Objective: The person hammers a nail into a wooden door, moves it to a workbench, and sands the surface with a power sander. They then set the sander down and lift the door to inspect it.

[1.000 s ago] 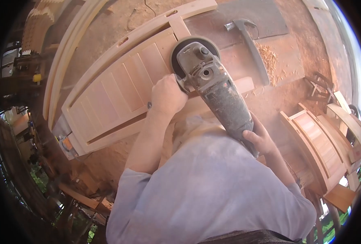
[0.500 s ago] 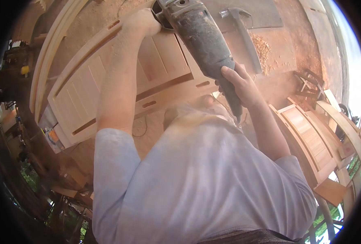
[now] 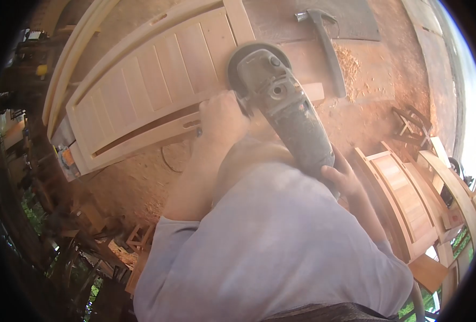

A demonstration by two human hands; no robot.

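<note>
Two bare hands clamped on a dusty grey sander, disc pressed flat against a slatted wooden panel. Left hand wrapped tight round the side handle, beside the disc; right hand closed round the rear of the body. Panel lying on the dusty floor, under the sander's front end. Hammer just beyond, near a heap of shavings. More wooden frames off to the right.
</note>
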